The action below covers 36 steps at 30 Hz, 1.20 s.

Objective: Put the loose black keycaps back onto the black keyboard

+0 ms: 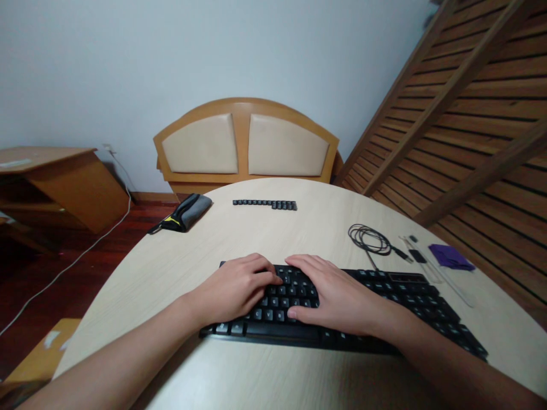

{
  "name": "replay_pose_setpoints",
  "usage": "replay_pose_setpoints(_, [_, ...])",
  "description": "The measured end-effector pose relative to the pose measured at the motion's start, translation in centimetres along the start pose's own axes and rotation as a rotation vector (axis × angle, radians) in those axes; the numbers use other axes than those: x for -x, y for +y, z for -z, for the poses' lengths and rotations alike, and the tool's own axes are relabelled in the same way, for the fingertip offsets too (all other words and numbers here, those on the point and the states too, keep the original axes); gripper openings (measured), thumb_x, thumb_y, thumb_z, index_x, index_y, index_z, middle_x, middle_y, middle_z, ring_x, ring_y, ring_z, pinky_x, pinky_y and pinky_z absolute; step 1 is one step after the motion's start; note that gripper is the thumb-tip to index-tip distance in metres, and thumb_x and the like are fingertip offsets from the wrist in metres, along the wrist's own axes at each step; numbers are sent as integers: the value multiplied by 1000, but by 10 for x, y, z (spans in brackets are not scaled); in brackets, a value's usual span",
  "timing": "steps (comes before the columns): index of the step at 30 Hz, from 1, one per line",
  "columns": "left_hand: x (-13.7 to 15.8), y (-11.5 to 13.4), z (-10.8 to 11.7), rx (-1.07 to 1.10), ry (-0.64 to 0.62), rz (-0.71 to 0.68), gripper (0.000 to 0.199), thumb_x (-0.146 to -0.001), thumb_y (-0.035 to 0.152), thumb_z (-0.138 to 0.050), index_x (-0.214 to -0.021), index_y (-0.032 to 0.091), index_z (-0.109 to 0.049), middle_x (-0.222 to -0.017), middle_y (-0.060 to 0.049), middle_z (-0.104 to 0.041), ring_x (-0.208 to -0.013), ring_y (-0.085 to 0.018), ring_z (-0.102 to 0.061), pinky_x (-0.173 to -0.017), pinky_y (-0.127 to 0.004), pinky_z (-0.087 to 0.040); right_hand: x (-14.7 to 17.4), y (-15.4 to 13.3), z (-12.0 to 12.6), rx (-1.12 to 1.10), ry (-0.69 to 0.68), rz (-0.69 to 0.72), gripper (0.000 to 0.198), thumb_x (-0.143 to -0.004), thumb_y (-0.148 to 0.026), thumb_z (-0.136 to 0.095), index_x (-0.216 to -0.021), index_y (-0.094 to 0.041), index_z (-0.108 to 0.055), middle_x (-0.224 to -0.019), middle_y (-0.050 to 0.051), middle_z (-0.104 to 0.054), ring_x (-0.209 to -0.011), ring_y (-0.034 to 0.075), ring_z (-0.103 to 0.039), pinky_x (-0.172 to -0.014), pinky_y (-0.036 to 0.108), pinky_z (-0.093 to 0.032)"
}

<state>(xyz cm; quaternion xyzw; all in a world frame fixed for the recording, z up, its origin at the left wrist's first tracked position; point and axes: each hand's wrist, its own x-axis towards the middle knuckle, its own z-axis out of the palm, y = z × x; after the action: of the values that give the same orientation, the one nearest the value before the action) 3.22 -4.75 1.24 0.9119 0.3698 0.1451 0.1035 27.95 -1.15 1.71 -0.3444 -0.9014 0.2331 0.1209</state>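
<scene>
On the table (141, 285), the keyboard (286, 302) lies crosswise, spacebar (282, 333) nearest, right grip (339, 299) wide, left grip (235, 286) unclear.

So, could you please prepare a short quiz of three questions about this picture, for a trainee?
1. True or false: the left hand and the right hand are both at the keyboard.
2. What is lined up beyond the keyboard, toward the far edge of the table?
3. Which lies farther right in the picture: the coiled cable or the purple item?

Key: 1. True. 2. Small black keycaps. 3. The purple item.
</scene>
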Motion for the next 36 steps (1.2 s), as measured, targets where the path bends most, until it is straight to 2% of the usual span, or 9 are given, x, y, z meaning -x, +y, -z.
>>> replay_pose_setpoints(2, [0,0,2,-11,-5,18,33,-92,10,-49,-119,20,-65,-113,-6,-63,-107,-24,-58,-92,-40,-52,2,-2,-1,28,-31,-3,77,-75,-52,-77,-140,-18,-50,-142,13,-55,-129,31,-50,-110,48,-40])
replay_pose_setpoints(8, [-6,18,-1,-56,74,162,17,-94,16,-46,-100,16,-62,-103,-7,-64,-95,-24,-59,-86,-43,-53,-2,-2,-12,18,17,32,69,-74,-51,-78,-132,-20,-55,-134,9,-60,-123,28,-52,-107,44,-42])
replay_pose_setpoints(13, [-8,31,-14,-4,168,265,22,-97,17,-46,-116,14,-56,-115,-9,-61,-109,-25,-54,-100,-46,-48,-4,0,-17,6,85,71,62,-75,-46,-78,-127,-20,-57,-128,7,-62,-119,25,-53,-105,41,-44])
replay_pose_setpoints(19, [-7,28,-19,9,152,256,23,-99,23,-49,-121,16,-55,-121,-9,-58,-113,-26,-52,-102,-47,-46,-5,-1,-17,-4,127,83,48,-84,-30,-67,-129,-18,-59,-129,9,-64,-121,24,-54,-107,42,-43])
replay_pose_setpoints(24, [-7,26,-20,-29,138,256,25,-99,24,-49,-123,16,-53,-123,-10,-57,-115,-27,-51,-103,-50,-45,-13,6,-11,-53,117,58,29,-96,-27,-54,-122,-19,-64,-121,8,-69,-117,23,-60,-105,41,-46])
replay_pose_setpoints(26, [-7,27,-21,-41,131,257,25,-99,25,-48,-122,15,-53,-122,-11,-58,-115,-28,-52,-102,-50,-45,-23,13,-7,10,143,44,25,-100,-29,-50,-117,-19,-66,-117,8,-70,-112,21,-62,-101,39,-48])
replay_pose_setpoints(29, [-7,27,-21,-53,130,256,24,-100,25,-47,-121,15,-53,-122,-11,-57,-115,-28,-52,-102,-49,-45,-46,28,1,227,227,72,26,-99,-27,-53,-119,-15,-65,-125,11,-66,-117,23,-59,-104,39,-45])
replay_pose_setpoints(36, [-7,26,-20,-53,123,256,24,-100,26,-46,-120,16,-53,-121,-10,-58,-112,-28,-52,-100,-50,-46,-121,54,15,384,237,19,38,-93,-21,-58,-129,-10,-61,-134,16,-61,-127,31,-47,-108,46,-37])
